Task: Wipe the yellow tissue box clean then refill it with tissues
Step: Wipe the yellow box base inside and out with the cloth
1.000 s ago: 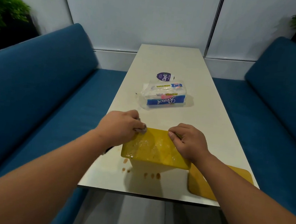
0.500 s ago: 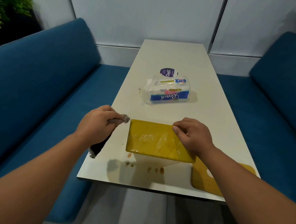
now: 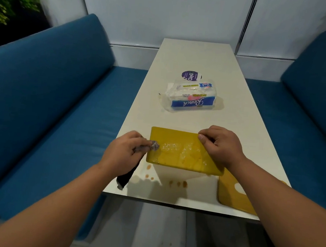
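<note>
glossy yellow tissue box [image 3: 179, 154], crumpled cloth [image 3: 154, 145]

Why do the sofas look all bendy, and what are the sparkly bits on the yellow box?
Head view: the wide-angle lens bows the blue sofas outward at the picture's edges; the sparkles are light glinting off wet patches on the yellow tissue box; the plant in the corner is blurred; the box casts a soft shadow on the table.

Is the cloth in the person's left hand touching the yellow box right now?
Touching. The head view shows the bunched tip of the cloth lying over the left edge of the yellow box, with no gap visible between them.
</note>
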Demonstrator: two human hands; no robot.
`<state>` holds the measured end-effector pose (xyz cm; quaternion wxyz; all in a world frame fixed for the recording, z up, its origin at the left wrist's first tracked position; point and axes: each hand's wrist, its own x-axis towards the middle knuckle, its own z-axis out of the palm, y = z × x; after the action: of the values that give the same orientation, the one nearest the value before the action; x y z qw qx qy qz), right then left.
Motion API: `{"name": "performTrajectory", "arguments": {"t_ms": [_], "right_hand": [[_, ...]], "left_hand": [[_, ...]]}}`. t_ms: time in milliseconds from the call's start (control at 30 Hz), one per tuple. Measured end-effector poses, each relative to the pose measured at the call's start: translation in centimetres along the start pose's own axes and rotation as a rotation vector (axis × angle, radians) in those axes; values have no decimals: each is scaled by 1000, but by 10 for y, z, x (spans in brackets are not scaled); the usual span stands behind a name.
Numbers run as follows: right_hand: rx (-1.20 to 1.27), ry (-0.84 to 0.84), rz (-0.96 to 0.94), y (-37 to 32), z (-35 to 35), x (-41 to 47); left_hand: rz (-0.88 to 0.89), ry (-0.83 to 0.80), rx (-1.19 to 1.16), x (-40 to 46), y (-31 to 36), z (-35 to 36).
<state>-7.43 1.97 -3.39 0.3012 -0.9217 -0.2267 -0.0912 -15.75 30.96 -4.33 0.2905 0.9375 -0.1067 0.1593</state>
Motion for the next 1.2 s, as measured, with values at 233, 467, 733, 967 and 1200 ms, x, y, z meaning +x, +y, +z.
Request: {"name": "performTrajectory", "arguments": {"t_ms": [233, 467, 733, 967, 1200], "right_hand": [[23, -1, 12, -3, 0, 0], [9, 3, 16, -4, -1, -2], [-11, -12, 15, -4, -2, -4], [-15, -33, 22, -3, -4, 2], [-16, -37, 11, -4, -4, 4]], "left_hand": [[-49, 43, -133, -40, 1, 15], [-126, 160, -154, -14, 7, 19], [-135, 164, -105, -30, 10, 19], [-450, 189, -243, -47, 12, 32], [-628, 333, -440, -53, 59, 70]]}}
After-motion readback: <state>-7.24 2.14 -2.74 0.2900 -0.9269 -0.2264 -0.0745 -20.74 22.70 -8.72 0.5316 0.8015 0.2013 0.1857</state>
